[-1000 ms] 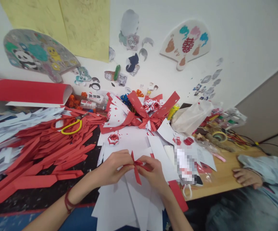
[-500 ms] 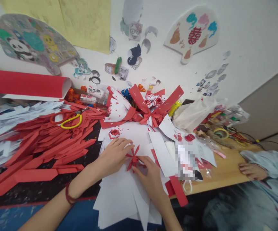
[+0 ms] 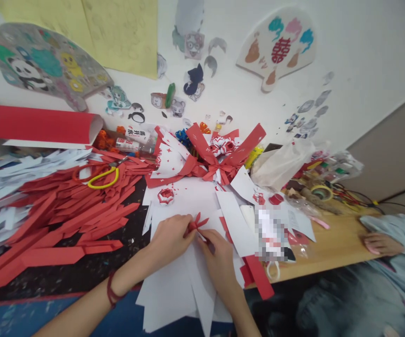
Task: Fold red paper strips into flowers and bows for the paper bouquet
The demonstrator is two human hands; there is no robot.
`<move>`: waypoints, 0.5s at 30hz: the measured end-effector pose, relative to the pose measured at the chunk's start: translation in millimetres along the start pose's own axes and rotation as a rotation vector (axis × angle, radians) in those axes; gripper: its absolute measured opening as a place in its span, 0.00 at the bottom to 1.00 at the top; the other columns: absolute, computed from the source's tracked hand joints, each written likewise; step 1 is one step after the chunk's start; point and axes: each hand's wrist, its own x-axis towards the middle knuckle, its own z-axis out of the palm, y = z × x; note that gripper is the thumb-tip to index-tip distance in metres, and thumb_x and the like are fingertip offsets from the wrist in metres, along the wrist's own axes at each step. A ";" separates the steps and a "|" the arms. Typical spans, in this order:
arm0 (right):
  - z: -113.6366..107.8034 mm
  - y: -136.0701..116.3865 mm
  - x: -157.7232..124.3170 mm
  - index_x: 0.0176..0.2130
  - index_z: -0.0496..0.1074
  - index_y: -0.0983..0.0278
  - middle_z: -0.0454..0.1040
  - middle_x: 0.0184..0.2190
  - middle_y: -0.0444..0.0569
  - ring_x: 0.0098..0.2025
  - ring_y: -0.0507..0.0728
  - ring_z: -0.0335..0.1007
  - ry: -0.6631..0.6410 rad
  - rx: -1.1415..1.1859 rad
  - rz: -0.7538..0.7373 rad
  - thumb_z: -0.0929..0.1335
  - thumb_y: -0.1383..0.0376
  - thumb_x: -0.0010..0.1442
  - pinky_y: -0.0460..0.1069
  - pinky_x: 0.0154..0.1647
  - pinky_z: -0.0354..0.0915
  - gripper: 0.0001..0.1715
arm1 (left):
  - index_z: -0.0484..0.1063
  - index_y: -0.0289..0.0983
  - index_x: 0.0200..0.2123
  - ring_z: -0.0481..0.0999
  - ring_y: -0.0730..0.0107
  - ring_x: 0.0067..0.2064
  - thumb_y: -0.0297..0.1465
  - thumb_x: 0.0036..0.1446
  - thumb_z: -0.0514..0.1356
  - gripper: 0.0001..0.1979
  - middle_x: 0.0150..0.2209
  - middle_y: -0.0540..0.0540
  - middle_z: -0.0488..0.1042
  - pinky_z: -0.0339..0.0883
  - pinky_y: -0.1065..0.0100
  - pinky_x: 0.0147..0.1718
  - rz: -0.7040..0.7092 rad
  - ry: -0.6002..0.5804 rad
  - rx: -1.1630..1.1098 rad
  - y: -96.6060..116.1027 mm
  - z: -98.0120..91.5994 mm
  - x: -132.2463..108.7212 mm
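Observation:
A small red folded-paper flower (image 3: 198, 222) with pointed petals is pinched between my two hands, above white paper sheets (image 3: 169, 295). My left hand (image 3: 174, 234) grips its left side, fingers closed. From the right, my right hand (image 3: 216, 252) has thumb and forefinger pressed together at the flower's lower edge; a small pale bit shows there, too small to name. Just beyond my left hand lies a red-and-white paper rosette (image 3: 165, 196). Further back stand paper-wrapped bouquets (image 3: 220, 154) in red and white.
Red paper strips (image 3: 65, 220) and white strips (image 3: 2, 196) heap up on the left, with yellow-handled scissors (image 3: 104, 178) on top. A red ribbon spool (image 3: 276, 199) and a white bag (image 3: 279, 164) are at right. Another person's hand (image 3: 381, 244) rests at the table's right edge.
My left hand has closed round the flower's left side, covering some petals. The flower has been turned and tilted. The other person's hand has shifted slightly right.

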 end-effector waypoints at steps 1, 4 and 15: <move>0.0 0.1 0.0 0.42 0.76 0.61 0.77 0.39 0.49 0.39 0.57 0.73 0.003 -0.001 0.004 0.65 0.72 0.61 0.49 0.41 0.67 0.13 | 0.69 0.39 0.34 0.73 0.67 0.33 0.33 0.61 0.53 0.06 0.31 0.49 0.74 0.57 0.69 0.29 0.017 -0.006 -0.042 -1.6 -0.4 1.1; -0.5 0.7 -0.2 0.42 0.76 0.61 0.77 0.39 0.49 0.39 0.56 0.72 -0.003 0.006 0.006 0.65 0.72 0.61 0.49 0.39 0.67 0.12 | 0.69 0.40 0.36 0.72 0.66 0.37 0.31 0.61 0.53 0.06 0.34 0.49 0.74 0.60 0.68 0.34 0.068 -0.009 -0.128 -6.7 -0.3 4.0; -1.0 0.7 -0.3 0.40 0.76 0.61 0.76 0.39 0.49 0.41 0.56 0.72 -0.022 0.057 -0.026 0.62 0.72 0.62 0.50 0.43 0.66 0.14 | 0.70 0.37 0.34 0.69 0.66 0.40 0.24 0.59 0.55 0.05 0.35 0.48 0.73 0.61 0.66 0.38 0.269 -0.026 -0.032 -13.4 -1.6 12.7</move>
